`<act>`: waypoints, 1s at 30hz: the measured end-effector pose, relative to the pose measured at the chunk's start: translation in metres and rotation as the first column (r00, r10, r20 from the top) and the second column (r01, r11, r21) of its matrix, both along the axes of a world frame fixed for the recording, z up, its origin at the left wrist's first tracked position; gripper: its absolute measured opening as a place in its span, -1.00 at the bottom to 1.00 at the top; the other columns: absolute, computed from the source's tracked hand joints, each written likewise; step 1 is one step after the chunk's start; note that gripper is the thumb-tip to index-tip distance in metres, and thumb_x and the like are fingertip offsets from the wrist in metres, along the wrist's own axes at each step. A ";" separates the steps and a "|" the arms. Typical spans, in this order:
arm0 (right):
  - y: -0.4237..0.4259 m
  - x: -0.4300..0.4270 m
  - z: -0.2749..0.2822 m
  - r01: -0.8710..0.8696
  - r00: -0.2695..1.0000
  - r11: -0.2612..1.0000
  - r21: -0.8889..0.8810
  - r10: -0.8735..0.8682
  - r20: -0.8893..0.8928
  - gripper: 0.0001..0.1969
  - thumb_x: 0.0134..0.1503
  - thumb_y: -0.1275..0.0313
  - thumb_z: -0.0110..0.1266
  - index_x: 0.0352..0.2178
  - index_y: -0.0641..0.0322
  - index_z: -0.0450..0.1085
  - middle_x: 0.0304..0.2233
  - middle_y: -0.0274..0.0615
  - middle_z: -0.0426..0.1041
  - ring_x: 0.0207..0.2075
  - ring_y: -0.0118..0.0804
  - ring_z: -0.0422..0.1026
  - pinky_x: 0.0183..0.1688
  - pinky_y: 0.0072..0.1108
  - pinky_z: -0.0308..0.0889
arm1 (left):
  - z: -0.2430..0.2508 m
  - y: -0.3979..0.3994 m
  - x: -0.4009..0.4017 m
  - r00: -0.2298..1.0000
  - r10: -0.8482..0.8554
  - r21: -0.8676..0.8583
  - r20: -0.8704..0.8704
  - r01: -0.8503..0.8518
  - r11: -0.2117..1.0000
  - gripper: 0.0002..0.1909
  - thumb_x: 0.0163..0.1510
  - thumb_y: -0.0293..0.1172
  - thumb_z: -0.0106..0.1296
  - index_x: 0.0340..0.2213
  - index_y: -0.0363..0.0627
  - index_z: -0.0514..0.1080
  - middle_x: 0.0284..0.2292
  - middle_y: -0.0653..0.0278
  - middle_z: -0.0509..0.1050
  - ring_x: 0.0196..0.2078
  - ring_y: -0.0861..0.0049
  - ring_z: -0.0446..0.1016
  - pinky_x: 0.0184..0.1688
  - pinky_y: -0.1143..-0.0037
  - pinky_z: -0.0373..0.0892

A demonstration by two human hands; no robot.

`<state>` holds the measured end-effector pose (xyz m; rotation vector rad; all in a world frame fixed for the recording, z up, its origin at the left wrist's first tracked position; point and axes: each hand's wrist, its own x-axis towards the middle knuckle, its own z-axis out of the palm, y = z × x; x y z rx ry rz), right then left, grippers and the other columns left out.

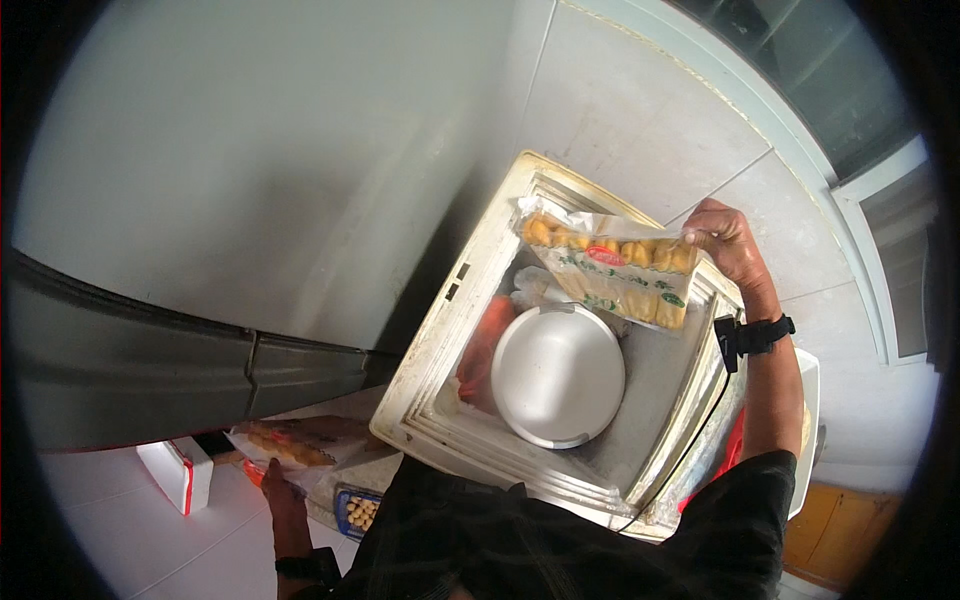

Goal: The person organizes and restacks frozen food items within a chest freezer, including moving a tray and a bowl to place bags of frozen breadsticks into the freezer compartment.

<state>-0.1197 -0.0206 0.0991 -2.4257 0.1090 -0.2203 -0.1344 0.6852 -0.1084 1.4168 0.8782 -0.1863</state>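
Observation:
My right hand (726,241) pinches the upper corner of a clear printed plastic bag of golden fried dough sticks (615,270). That bag hangs slantwise over the far part of an open chest freezer (429,352). Inside the freezer, a round white lidded tub or pot (559,375) has grey clips at its rim. Beside it are a red plastic bag (482,352) and a whitish bag (534,285), both partly hidden. Low on the left, outside the freezer, my left hand (283,487) grips a second, similar plastic food bag (289,450); its contents are partly blurred.
A large grey appliance, apparently a refrigerator (225,172), stands close on the left. Below are a white box with red edging (176,476) and a blue basket of pale round items (360,514). A cable runs from my right wrist strap (754,336). A tiled wall (645,120) rises behind the freezer.

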 end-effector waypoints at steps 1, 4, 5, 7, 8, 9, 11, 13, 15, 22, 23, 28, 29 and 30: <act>0.004 0.004 -0.003 -0.003 1.000 1.000 0.004 0.003 -0.001 -0.94 -0.14 0.57 0.13 -0.55 0.34 0.42 -0.57 -0.26 0.31 -0.48 -0.40 0.31 -0.39 -0.59 0.23 | -0.001 0.000 -0.001 1.000 0.003 0.004 -0.001 -0.003 1.000 -0.75 0.07 -0.20 -0.15 -0.60 0.00 0.22 -0.76 0.47 0.18 -0.80 0.68 0.12 -0.80 0.60 0.05; 0.011 0.009 -0.012 -0.031 0.996 0.999 -0.045 0.028 -0.080 -0.94 -0.15 0.62 0.10 -0.54 0.30 0.43 -0.57 -0.27 0.32 -0.49 -0.42 0.33 -0.40 -0.61 0.24 | -0.004 0.000 -0.001 0.999 0.034 0.020 0.003 -0.034 0.999 -0.75 0.07 -0.19 -0.14 -0.60 0.00 0.21 -0.76 0.46 0.18 -0.80 0.67 0.11 -0.80 0.58 0.04; 0.010 0.010 -0.014 -0.030 0.996 0.999 -0.043 0.026 -0.083 -0.94 -0.15 0.62 0.10 -0.54 0.30 0.43 -0.57 -0.27 0.32 -0.49 -0.42 0.33 -0.40 -0.61 0.24 | -0.003 0.000 0.000 0.999 0.030 0.015 -0.015 -0.030 0.999 -0.75 0.07 -0.19 -0.13 -0.60 0.00 0.21 -0.77 0.45 0.17 -0.81 0.67 0.10 -0.80 0.58 0.02; 0.005 0.010 -0.018 -0.011 0.995 0.997 -0.075 0.004 -0.095 -0.94 -0.15 0.63 0.09 -0.55 0.30 0.42 -0.58 -0.27 0.32 -0.50 -0.40 0.33 -0.41 -0.62 0.24 | -0.002 0.000 0.002 0.999 0.025 0.014 -0.035 -0.025 1.000 -0.74 0.06 -0.18 -0.13 -0.60 -0.01 0.21 -0.78 0.45 0.15 -0.81 0.66 0.09 -0.81 0.58 0.01; 0.002 0.009 -0.022 -0.011 0.995 0.997 -0.070 0.004 -0.098 -0.94 -0.15 0.63 0.09 -0.55 0.30 0.42 -0.58 -0.27 0.32 -0.50 -0.40 0.33 -0.41 -0.62 0.24 | -0.001 0.000 0.002 0.998 0.033 0.041 -0.055 -0.031 0.999 -0.74 0.06 -0.18 -0.13 -0.61 -0.01 0.21 -0.79 0.44 0.14 -0.81 0.65 0.08 -0.80 0.58 0.00; -0.001 0.008 -0.026 0.008 0.994 0.999 -0.051 -0.014 -0.109 -0.94 -0.15 0.62 0.09 -0.55 0.30 0.42 -0.58 -0.27 0.31 -0.50 -0.38 0.33 -0.41 -0.61 0.24 | 0.001 0.000 0.003 0.997 0.042 0.066 -0.071 -0.037 0.997 -0.73 0.06 -0.18 -0.13 -0.61 -0.02 0.20 -0.79 0.43 0.12 -0.81 0.64 0.07 -0.80 0.58 -0.01; -0.007 0.006 -0.035 0.027 0.992 0.999 -0.027 -0.030 -0.121 -0.95 -0.15 0.62 0.09 -0.55 0.30 0.42 -0.58 -0.26 0.31 -0.51 -0.37 0.33 -0.41 -0.61 0.24 | 0.000 0.000 0.005 0.997 0.052 0.076 -0.062 -0.048 0.996 -0.72 0.06 -0.17 -0.13 -0.61 -0.02 0.19 -0.80 0.43 0.11 -0.81 0.64 0.06 -0.80 0.58 -0.01; -0.011 0.002 -0.043 0.032 0.990 0.995 -0.094 -0.044 -0.136 -0.95 -0.14 0.60 0.08 -0.54 0.29 0.42 -0.58 -0.24 0.32 -0.50 -0.35 0.33 -0.40 -0.60 0.25 | 0.003 -0.001 0.006 0.996 0.065 0.087 -0.053 -0.060 0.994 -0.71 0.06 -0.17 -0.12 -0.62 -0.02 0.18 -0.81 0.42 0.10 -0.82 0.63 0.06 -0.79 0.57 -0.01; -0.018 -0.007 -0.062 0.100 0.987 0.991 -0.092 -0.111 -0.116 -0.94 -0.15 0.59 0.08 -0.53 0.29 0.43 -0.57 -0.22 0.33 -0.50 -0.33 0.34 -0.40 -0.60 0.25 | 0.012 -0.009 0.010 0.998 0.030 0.088 -0.053 -0.025 0.996 -0.70 0.06 -0.16 -0.12 -0.62 -0.02 0.16 -0.81 0.40 0.08 -0.82 0.62 0.04 -0.79 0.56 -0.02; -0.011 -0.012 -0.145 0.397 0.916 0.917 -0.037 -0.393 0.080 -0.92 -0.13 0.54 0.08 -0.50 0.27 0.44 -0.51 -0.14 0.38 -0.45 -0.24 0.39 -0.36 -0.53 0.28 | 0.012 -0.014 0.018 0.990 0.069 0.184 -0.126 -0.045 0.982 -0.70 0.05 -0.14 -0.11 -0.61 0.00 0.15 -0.83 0.42 0.02 -0.82 0.63 0.00 -0.77 0.57 -0.07; -0.011 -0.015 -0.151 0.492 0.859 0.866 0.090 -0.500 0.110 -0.91 -0.12 0.54 0.08 -0.49 0.26 0.44 -0.51 -0.14 0.38 -0.45 -0.24 0.39 -0.36 -0.52 0.28 | 0.009 -0.012 0.019 0.996 0.024 0.137 -0.090 -0.012 0.991 -0.70 0.05 -0.14 -0.10 -0.60 0.00 0.15 -0.84 0.42 0.02 -0.82 0.64 0.00 -0.77 0.57 -0.07; 0.018 -0.028 -0.163 0.657 0.711 0.745 0.115 -0.663 0.234 -0.52 -0.15 0.51 0.14 -0.11 0.26 0.27 -0.21 -0.10 0.39 -0.19 -0.28 0.37 -0.17 -0.52 0.29 | 0.010 -0.022 0.019 0.999 -0.008 0.136 -0.053 0.015 0.991 -0.72 0.04 -0.15 -0.10 -0.60 0.00 0.16 -0.83 0.43 0.02 -0.83 0.65 -0.02 -0.78 0.58 -0.08; 0.024 -0.033 -0.170 0.674 0.663 0.678 0.294 -0.730 0.163 -0.42 -0.18 0.51 0.17 -0.05 0.29 0.21 -0.16 -0.09 0.36 -0.12 -0.31 0.33 -0.14 -0.53 0.27 | 0.001 -0.020 0.016 1.000 -0.003 0.114 0.019 0.001 0.993 -0.72 0.04 -0.16 -0.10 -0.60 0.01 0.17 -0.82 0.44 0.03 -0.83 0.66 -0.02 -0.79 0.59 -0.08; 0.028 -0.040 -0.183 0.656 0.654 0.659 0.369 -0.740 0.158 -0.37 -0.21 0.50 0.19 -0.03 0.31 0.17 -0.14 -0.07 0.34 -0.09 -0.31 0.31 -0.12 -0.53 0.27 | -0.002 -0.017 0.014 0.998 0.001 0.106 0.056 -0.007 0.994 -0.72 0.04 -0.16 -0.11 -0.61 0.01 0.17 -0.82 0.44 0.04 -0.84 0.67 -0.02 -0.79 0.59 -0.07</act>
